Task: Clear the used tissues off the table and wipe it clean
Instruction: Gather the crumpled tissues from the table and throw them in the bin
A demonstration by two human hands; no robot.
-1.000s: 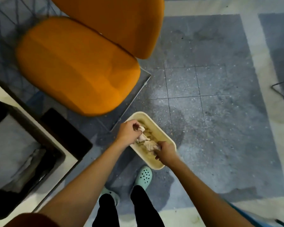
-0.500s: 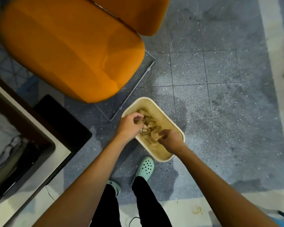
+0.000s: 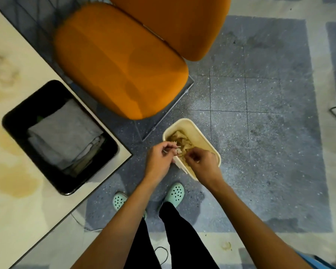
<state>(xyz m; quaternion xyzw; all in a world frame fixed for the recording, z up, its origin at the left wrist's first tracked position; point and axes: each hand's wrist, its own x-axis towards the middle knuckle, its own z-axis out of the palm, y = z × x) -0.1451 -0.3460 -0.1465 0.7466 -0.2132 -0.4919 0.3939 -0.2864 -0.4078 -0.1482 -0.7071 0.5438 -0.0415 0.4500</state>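
Note:
Crumpled used tissues (image 3: pixel 179 139), stained brown, lie inside a cream bin (image 3: pixel 202 139) on the floor. Both my hands hover over the bin's near rim. My left hand (image 3: pixel 159 158) has curled fingers and pinches a small tissue scrap (image 3: pixel 177 151) just above the rim. My right hand (image 3: pixel 201 162) is opposite it, fingers curled in toward the same scrap; whether it grips anything is unclear. The pale table (image 3: pixel 17 200) at the left carries brown spill stains (image 3: pixel 14 181).
A black tray (image 3: pixel 17 121) with a folded grey cloth (image 3: pixel 64 133) sits near the table's corner. An orange chair (image 3: pixel 120 61) stands beyond the bin, its metal frame close to the rim. My feet in mint clogs (image 3: pixel 174 193) stand just behind the bin.
Both hands have lifted from deep in the bin to its near rim. The view has swung left, so more of the table and tray shows.

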